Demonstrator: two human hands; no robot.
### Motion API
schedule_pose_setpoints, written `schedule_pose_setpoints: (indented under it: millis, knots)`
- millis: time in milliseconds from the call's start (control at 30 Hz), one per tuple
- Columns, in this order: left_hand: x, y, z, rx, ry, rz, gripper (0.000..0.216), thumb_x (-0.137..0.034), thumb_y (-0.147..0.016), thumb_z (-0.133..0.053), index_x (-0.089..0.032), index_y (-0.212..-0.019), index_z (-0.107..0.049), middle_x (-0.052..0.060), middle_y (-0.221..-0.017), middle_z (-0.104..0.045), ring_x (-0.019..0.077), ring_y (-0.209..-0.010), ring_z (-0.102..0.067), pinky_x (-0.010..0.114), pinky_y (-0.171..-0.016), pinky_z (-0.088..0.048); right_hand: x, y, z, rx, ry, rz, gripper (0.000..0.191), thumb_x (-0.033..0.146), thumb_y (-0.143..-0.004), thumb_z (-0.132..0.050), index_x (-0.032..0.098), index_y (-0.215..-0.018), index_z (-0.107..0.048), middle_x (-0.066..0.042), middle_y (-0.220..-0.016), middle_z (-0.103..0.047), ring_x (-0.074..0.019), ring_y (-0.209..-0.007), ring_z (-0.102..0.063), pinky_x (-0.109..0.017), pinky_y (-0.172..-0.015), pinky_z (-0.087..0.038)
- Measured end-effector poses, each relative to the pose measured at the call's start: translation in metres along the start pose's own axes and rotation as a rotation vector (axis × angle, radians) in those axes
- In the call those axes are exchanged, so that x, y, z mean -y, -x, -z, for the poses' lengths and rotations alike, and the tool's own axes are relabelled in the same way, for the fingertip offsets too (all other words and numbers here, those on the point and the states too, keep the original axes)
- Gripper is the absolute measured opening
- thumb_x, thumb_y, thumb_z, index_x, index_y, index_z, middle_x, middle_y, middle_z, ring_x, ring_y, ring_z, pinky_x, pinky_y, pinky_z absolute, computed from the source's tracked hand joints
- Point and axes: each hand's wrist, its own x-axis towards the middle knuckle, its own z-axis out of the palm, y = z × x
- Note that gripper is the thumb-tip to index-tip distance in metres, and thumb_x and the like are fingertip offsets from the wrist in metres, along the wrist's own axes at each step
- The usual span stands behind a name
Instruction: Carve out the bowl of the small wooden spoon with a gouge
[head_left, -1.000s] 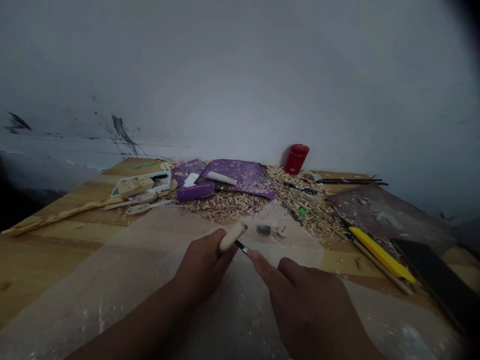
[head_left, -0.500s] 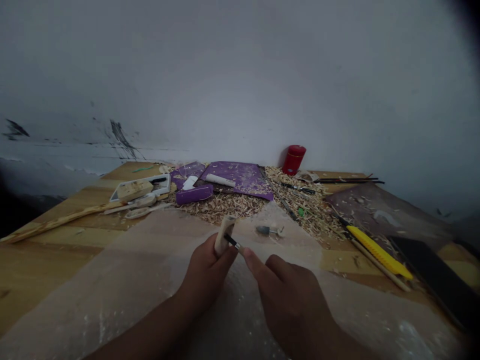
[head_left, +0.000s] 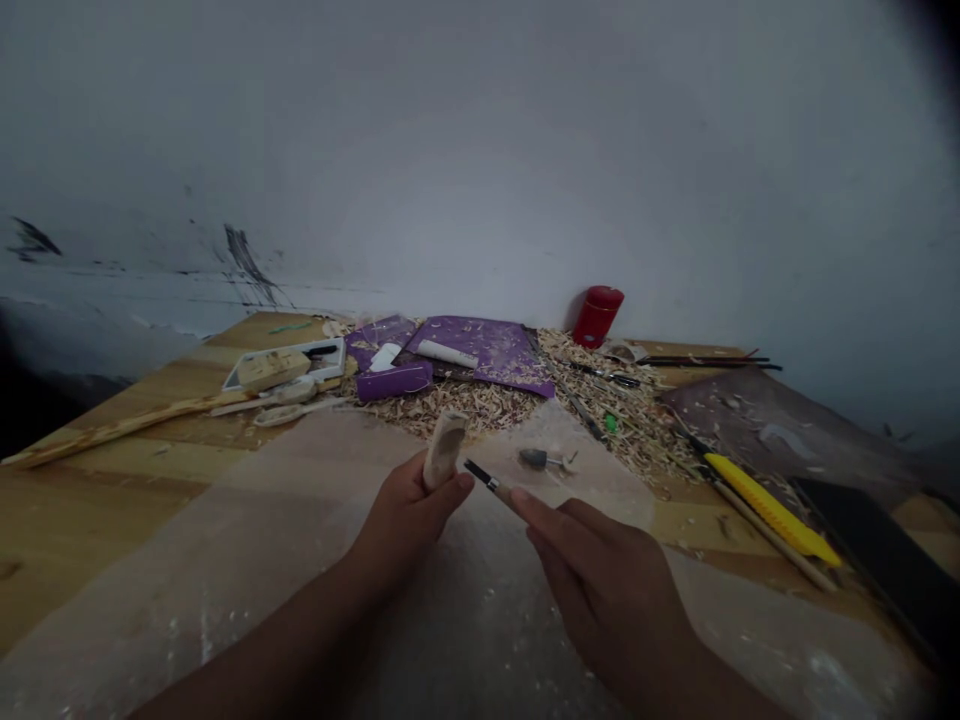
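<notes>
My left hand is closed around a pale piece of wood, which stands up from the fist with a darker hollow near its top. My right hand grips a carving chisel by its wooden handle, the index finger stretched along it. The chisel's dark metal tip points up and left, a small gap away from the wood. Behind the chisel, a small grey-handled tool with a metal shaft lies on the translucent sheet.
Wood shavings cover the back, around purple sheets and a red canister. Carved wooden spoons and a white tray lie left. A yellow cutter and a black flat object are on the right.
The chisel has drawn back right, off the wood it was touching. The left hand's wood has shifted slightly left and up, with its hollow turned more into view.
</notes>
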Motion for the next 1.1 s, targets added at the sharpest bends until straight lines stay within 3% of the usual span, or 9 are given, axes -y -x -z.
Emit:
schedule_pose_setpoints:
  millis: [200, 433, 533, 633, 733, 833, 1033, 1100]
  knots:
    - [-0.001, 0.003, 0.002, -0.012, -0.145, -0.082, 0.021, -0.037, -0.071, -0.057, -0.019, -0.065, -0.048, -0.009, -0.043, -0.034, 0.0073, -0.041, -0.031, 0.021, -0.046, -0.027, 0.005, 0.003, 0.006, 0.046, 0.044, 0.027, 0.036, 0.013, -0.085, -0.038, 0.017, -0.119, -0.05, -0.001, -0.065, -0.055, -0.0125, -0.053, -0.051, -0.023, -0.048, -0.037]
    - [-0.006, 0.005, 0.001, 0.029, -0.186, -0.184, 0.017, -0.033, -0.07, -0.058, -0.016, -0.067, -0.055, -0.004, -0.061, -0.049, 0.0104, -0.058, -0.043, 0.022, -0.056, -0.035, 0.008, 0.0, 0.009, 0.088, 0.076, 0.028, 0.036, 0.015, -0.085, -0.039, 0.019, -0.119, -0.051, -0.001, -0.063, -0.054, -0.0129, -0.05, -0.05, -0.023, -0.045, -0.035]
    - [-0.005, 0.004, 0.0, 0.071, -0.059, -0.068, 0.019, -0.033, -0.071, -0.058, -0.017, -0.066, -0.05, -0.007, -0.049, -0.043, 0.0075, -0.045, -0.037, 0.02, -0.046, -0.031, 0.007, -0.001, 0.008, 0.114, 0.077, 0.007, 0.036, 0.016, -0.085, -0.038, 0.019, -0.119, -0.051, -0.001, -0.064, -0.055, -0.0132, -0.051, -0.051, -0.024, -0.046, -0.036]
    - [-0.004, 0.0, -0.002, 0.122, 0.221, 0.064, 0.022, -0.035, -0.074, -0.054, -0.019, -0.065, -0.042, -0.01, -0.039, -0.035, 0.0059, -0.034, -0.031, 0.019, -0.038, -0.026, 0.005, -0.001, 0.008, 0.096, 0.027, -0.032, 0.035, 0.017, -0.086, -0.037, 0.019, -0.118, -0.051, -0.001, -0.067, -0.055, -0.0132, -0.056, -0.053, -0.024, -0.049, -0.038]
    - [-0.007, -0.003, -0.003, 0.091, 0.381, 0.104, 0.021, -0.033, -0.073, -0.055, -0.018, -0.068, -0.041, -0.008, -0.047, -0.045, 0.0063, -0.037, -0.041, 0.02, -0.041, -0.034, 0.003, -0.001, 0.006, 0.039, -0.052, -0.051, 0.037, 0.016, -0.086, -0.037, 0.021, -0.122, -0.045, -0.002, -0.073, -0.055, -0.0135, -0.061, -0.054, -0.024, -0.054, -0.04]
    - [-0.009, -0.003, -0.003, 0.109, 0.398, 0.121, 0.021, -0.033, -0.072, -0.056, -0.017, -0.068, -0.043, -0.005, -0.053, -0.05, 0.007, -0.041, -0.046, 0.021, -0.044, -0.038, 0.005, 0.001, 0.0, 0.022, -0.133, -0.052, 0.043, 0.014, -0.087, -0.035, 0.022, -0.129, -0.034, -0.004, -0.082, -0.056, -0.0143, -0.068, -0.054, -0.026, -0.059, -0.042]
    - [-0.005, -0.002, -0.003, 0.13, 0.424, 0.106, 0.017, -0.029, -0.073, -0.057, -0.016, -0.07, -0.046, -0.006, -0.05, -0.049, 0.0055, -0.038, -0.044, 0.019, -0.041, -0.034, 0.008, 0.004, -0.015, 0.269, 0.055, 0.015, 0.05, 0.009, -0.082, -0.033, 0.019, -0.132, -0.03, -0.004, -0.076, -0.056, -0.015, -0.058, -0.054, -0.025, -0.052, -0.041]
    - [-0.003, -0.003, -0.003, 0.129, 0.411, 0.103, 0.016, -0.028, -0.073, -0.057, -0.016, -0.069, -0.046, -0.006, -0.051, -0.049, 0.0058, -0.039, -0.045, 0.019, -0.041, -0.034, 0.007, 0.004, -0.016, 0.296, 0.092, 0.015, 0.054, 0.008, -0.08, -0.034, 0.019, -0.132, -0.03, -0.003, -0.075, -0.055, -0.0145, -0.058, -0.054, -0.025, -0.052, -0.04]
